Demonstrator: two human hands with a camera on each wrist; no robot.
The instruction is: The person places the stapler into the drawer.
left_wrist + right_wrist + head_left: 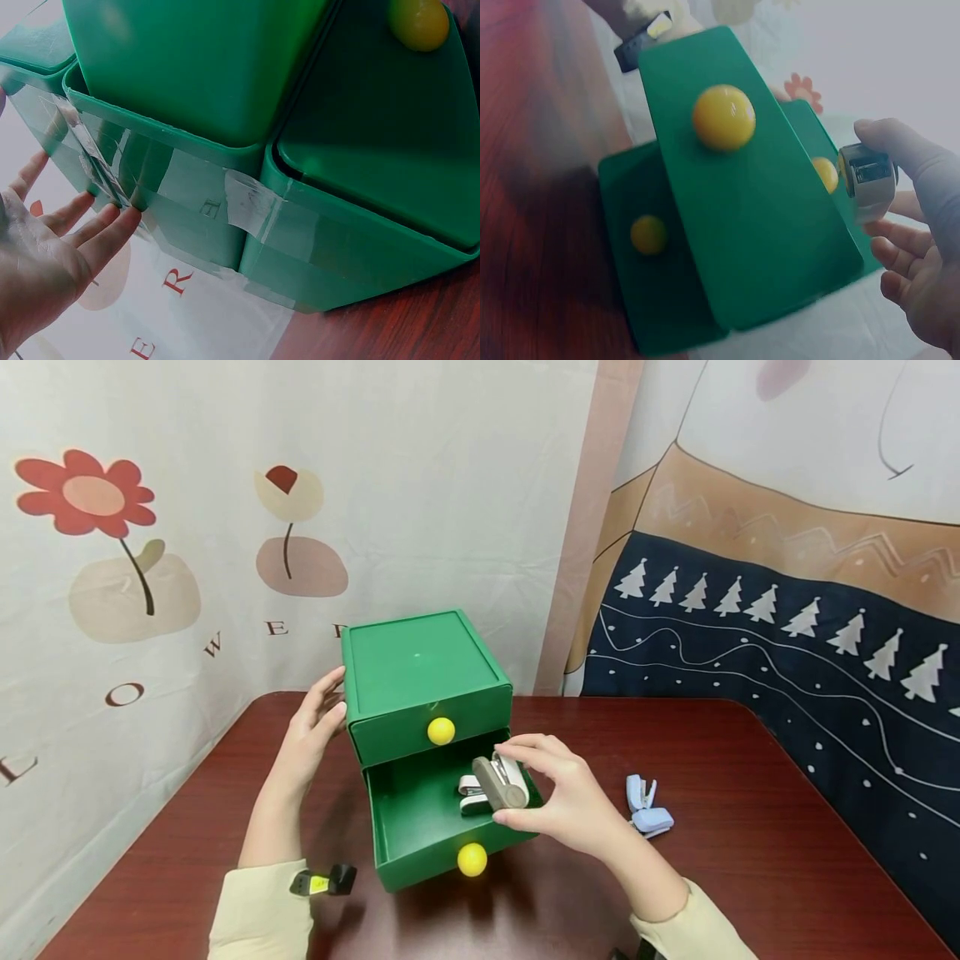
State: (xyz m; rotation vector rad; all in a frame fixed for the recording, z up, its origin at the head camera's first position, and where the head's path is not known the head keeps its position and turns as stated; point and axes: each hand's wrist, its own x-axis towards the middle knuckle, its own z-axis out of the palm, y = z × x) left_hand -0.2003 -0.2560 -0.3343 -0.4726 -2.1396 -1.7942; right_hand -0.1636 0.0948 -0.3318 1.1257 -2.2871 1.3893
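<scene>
A green drawer box (420, 660) with round yellow knobs stands on the table, its middle drawer (405, 818) pulled out. My left hand (318, 718) touches the box's left side with extended fingers; the left wrist view shows the fingertips against clear tape (97, 161) there. Between thumb and fingers, my right hand (558, 789) pinches a grey-and-white stapler (497, 783) above the right part of that drawer. Behind it, a white stapler with a dark base (471, 795) shows partly inside the drawer. In the right wrist view, the held stapler (870, 184) is seen end-on.
A light blue stapler (648, 810) lies on the dark red table (712, 877), to the right of my right hand. Printed cloth (450, 485) hangs behind the table and along its sides. The bottom drawer (641, 277) is pushed in below the open one.
</scene>
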